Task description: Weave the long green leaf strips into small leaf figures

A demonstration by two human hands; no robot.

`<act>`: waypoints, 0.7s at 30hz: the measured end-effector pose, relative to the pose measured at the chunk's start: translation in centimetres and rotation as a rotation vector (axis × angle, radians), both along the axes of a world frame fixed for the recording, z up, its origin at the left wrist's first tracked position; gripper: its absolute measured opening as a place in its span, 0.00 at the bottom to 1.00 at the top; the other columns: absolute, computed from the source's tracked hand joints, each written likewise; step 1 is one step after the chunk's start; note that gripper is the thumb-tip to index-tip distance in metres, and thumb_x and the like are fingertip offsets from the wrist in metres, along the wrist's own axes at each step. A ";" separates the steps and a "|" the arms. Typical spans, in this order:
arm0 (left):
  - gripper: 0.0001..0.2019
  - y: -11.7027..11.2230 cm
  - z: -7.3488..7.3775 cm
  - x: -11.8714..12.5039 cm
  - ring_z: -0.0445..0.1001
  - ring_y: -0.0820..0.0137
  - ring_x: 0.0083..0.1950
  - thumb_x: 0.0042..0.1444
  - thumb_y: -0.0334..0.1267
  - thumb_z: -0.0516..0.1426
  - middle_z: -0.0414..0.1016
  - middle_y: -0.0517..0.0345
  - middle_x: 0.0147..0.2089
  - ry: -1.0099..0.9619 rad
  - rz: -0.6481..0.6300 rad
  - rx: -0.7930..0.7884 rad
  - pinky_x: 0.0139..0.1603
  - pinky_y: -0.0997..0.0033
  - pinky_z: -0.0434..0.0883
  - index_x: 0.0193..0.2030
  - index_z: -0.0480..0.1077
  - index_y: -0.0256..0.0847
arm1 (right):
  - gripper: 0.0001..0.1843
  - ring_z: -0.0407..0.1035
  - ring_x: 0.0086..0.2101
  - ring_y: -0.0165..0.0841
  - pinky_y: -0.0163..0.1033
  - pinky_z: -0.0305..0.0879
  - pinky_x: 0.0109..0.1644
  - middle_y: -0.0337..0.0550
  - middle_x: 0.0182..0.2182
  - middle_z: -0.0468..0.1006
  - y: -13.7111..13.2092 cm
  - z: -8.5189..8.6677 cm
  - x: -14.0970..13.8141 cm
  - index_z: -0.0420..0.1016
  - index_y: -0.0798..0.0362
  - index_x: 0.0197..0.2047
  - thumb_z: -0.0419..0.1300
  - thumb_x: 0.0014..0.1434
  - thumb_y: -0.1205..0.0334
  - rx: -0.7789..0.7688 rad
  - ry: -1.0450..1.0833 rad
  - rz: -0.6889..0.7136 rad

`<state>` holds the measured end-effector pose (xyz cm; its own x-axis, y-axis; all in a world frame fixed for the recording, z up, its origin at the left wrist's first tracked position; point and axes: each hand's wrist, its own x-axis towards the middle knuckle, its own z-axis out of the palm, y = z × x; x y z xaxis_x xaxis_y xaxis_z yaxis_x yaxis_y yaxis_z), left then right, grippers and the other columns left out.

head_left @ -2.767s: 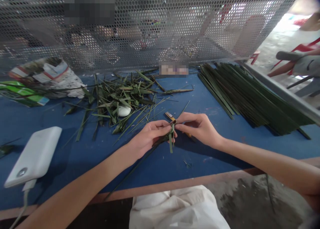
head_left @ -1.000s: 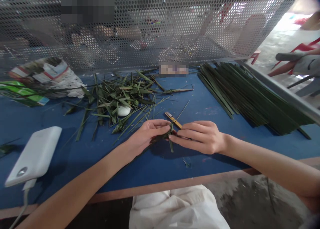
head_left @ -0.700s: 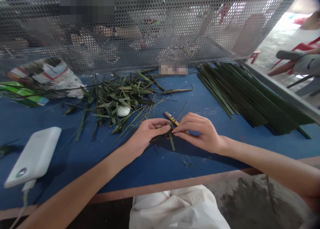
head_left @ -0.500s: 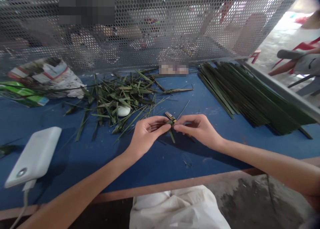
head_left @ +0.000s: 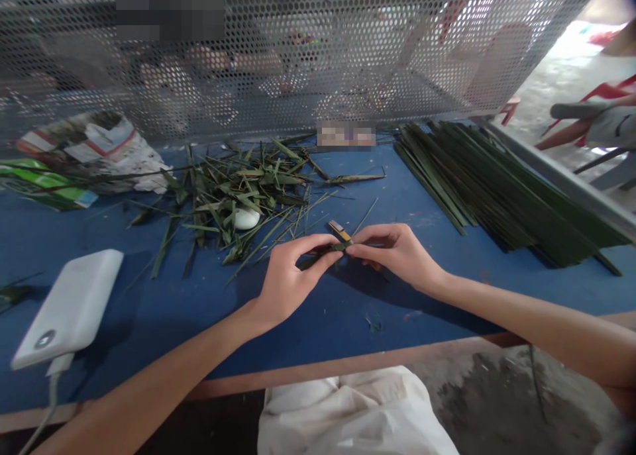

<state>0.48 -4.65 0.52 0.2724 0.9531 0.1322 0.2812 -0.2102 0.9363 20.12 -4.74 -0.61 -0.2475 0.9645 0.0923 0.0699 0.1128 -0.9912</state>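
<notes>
My left hand (head_left: 293, 269) and my right hand (head_left: 395, 253) meet tip to tip over the blue table. Both pinch a small folded strip of green leaf (head_left: 340, 247) between thumb and fingers. Part of the strip runs back under the left palm, and the fingertips hide much of the rest. Just beyond the fingertips shows a small yellow and metallic piece (head_left: 339, 230); its kind and whether it is held I cannot tell. A thin green stem (head_left: 365, 215) slants away beside the right index finger.
Left of centre lies a heap of leaf scraps (head_left: 258, 180) with a white rounded object (head_left: 246, 219). Long leaves (head_left: 501, 190) are stacked at right. A white power bank (head_left: 69, 309) with a cable lies at left. A perforated metal screen (head_left: 298, 57) closes the back; people sit beyond.
The leaf end that hung toward me between the hands has swung left under my left palm. My left thumb and fingers have spread a little wider around it. The right hand has barely shifted.
</notes>
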 end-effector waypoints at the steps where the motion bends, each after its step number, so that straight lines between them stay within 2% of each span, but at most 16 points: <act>1: 0.09 0.0 0.0 0.0 0.77 0.59 0.49 0.50 0.43 0.65 0.81 0.54 0.41 -0.023 0.001 -0.025 0.51 0.64 0.73 0.37 0.79 0.44 | 0.18 0.67 0.23 0.27 0.33 0.65 0.25 0.40 0.24 0.76 0.0 0.0 0.0 0.80 0.55 0.30 0.68 0.50 0.47 0.003 0.002 -0.004; 6: 0.12 0.3 -0.2 0.1 0.77 0.59 0.48 0.48 0.44 0.66 0.81 0.53 0.40 -0.077 -0.015 -0.110 0.50 0.64 0.74 0.38 0.79 0.42 | 0.21 0.69 0.25 0.28 0.34 0.66 0.26 0.41 0.24 0.75 0.0 -0.3 -0.2 0.77 0.55 0.30 0.68 0.50 0.44 0.041 0.003 -0.035; 14: 0.14 0.7 -0.8 0.1 0.78 0.60 0.45 0.47 0.45 0.67 0.81 0.53 0.40 -0.101 -0.014 -0.153 0.50 0.63 0.75 0.38 0.79 0.41 | 0.24 0.71 0.30 0.29 0.36 0.70 0.33 0.39 0.28 0.75 -0.4 -1.2 -0.6 0.63 0.52 0.34 0.68 0.51 0.43 0.128 0.078 -0.150; 18: 0.14 0.4 -0.6 0.2 0.78 0.59 0.46 0.47 0.46 0.67 0.81 0.52 0.40 -0.093 -0.019 -0.143 0.51 0.61 0.75 0.39 0.79 0.41 | 0.21 0.73 0.33 0.31 0.38 0.72 0.38 0.41 0.30 0.76 -0.3 -1.3 -0.4 0.66 0.52 0.38 0.67 0.53 0.46 0.207 0.041 -0.133; 21: 0.14 0.4 -0.5 0.2 0.78 0.59 0.46 0.46 0.46 0.68 0.81 0.53 0.40 -0.112 -0.016 -0.158 0.51 0.61 0.75 0.38 0.79 0.41 | 0.20 0.74 0.32 0.32 0.38 0.72 0.36 0.42 0.31 0.78 -0.1 -1.2 0.0 0.71 0.53 0.45 0.65 0.56 0.49 0.217 -0.023 -0.064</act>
<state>0.66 -4.21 0.07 0.2798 0.9600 0.0114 0.1712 -0.0616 0.9833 20.15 -4.84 -1.79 -0.1911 0.9363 0.2948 0.1056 0.3182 -0.9421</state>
